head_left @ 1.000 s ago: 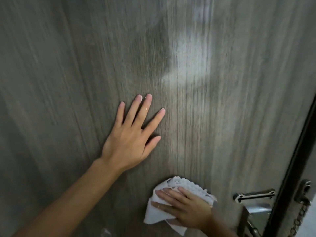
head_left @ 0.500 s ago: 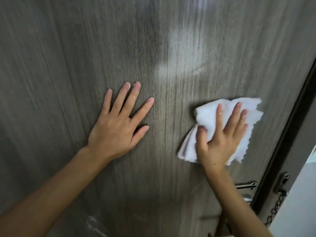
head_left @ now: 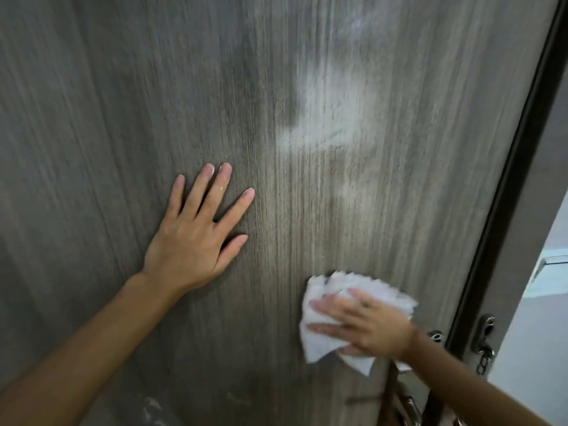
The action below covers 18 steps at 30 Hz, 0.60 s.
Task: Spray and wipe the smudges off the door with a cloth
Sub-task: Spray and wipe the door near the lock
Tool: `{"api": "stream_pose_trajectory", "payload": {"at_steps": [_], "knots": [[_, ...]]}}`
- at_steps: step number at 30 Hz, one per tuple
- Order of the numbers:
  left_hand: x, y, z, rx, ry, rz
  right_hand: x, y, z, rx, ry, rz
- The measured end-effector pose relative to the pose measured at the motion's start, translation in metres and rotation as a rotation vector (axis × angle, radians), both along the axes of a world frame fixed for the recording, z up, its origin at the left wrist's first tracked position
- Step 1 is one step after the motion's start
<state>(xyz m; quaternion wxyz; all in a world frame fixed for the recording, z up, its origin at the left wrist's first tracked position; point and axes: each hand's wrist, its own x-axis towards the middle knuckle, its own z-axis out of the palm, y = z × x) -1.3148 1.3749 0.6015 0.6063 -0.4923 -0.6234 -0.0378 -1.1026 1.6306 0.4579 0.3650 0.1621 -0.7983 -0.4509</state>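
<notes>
White cloth (head_left: 322, 330) under flat right hand (head_left: 368, 327), wiping low door (head_left: 92, 118); left hand (head_left: 190, 238) splayed, bracing; pale patch (head_left: 332, 99) above unwiped.

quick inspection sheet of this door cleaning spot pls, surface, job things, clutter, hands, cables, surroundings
surface: grey wood-grain door, upright, with a pale hazy patch in its upper middle
job's things: white cloth, crumpled, pressed to the door's lower right; no spray bottle in view
clutter: nothing seen
hands: left hand flat on the door, fingers spread; right hand on the cloth with straight fingers, blurred
cables: nothing seen; a door chain hangs at the frame
surroundings: dark door frame on the right, metal handle partly hidden below the right arm, bright room past the frame
</notes>
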Motion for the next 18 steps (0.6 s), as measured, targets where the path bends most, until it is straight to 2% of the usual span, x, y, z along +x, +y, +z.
{"api": "stream_pose_trajectory", "payload": {"at_steps": [5, 9, 11, 14, 18], "knots": [[0.001, 0.001, 0.0, -0.006, -0.009, -0.003, 0.036, 0.047, 0.086, -0.402, 0.468, -0.021], [0.001, 0.002, -0.001, -0.002, -0.014, -0.012, 0.01, 0.018, 0.076, -0.822, 0.867, -0.055], [0.001, 0.001, -0.001, -0.001, -0.009, -0.008, -0.012, -0.011, 0.053, -0.999, 0.961, -0.075], [0.001, 0.001, 0.0, 0.001, -0.001, -0.004, -0.037, -0.055, 0.007, -1.013, 0.819, -0.071], [0.0, 0.0, 0.0, 0.004, 0.003, -0.014, -0.05, -0.077, -0.049, -0.696, 0.456, -0.055]]}}
